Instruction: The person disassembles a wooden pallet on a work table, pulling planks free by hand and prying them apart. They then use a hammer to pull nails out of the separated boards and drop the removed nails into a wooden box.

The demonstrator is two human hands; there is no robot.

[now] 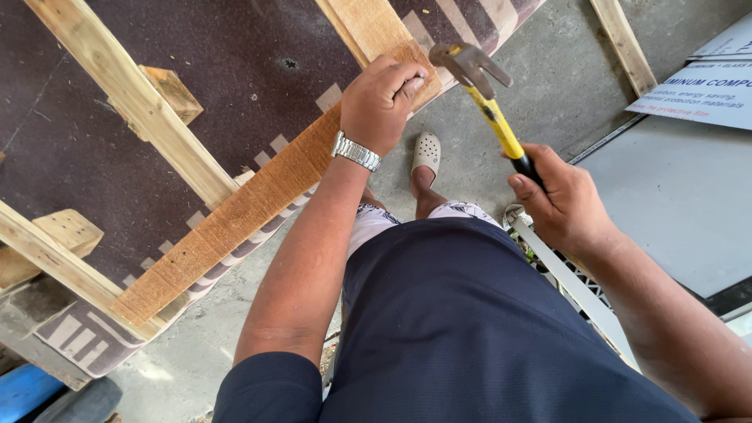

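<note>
We pinched our left hand [380,100] at the rough plank's [235,215] one o'clock end. Our right hand [558,200], at three o'clock, gripped the yellow-handled hammer [486,102], head raised just beside. No nail visible; striking seemed unfinished.

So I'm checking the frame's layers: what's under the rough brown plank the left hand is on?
Under the plank a dark panel with striped edge shows. The left hand covers the plank's top end.
</note>
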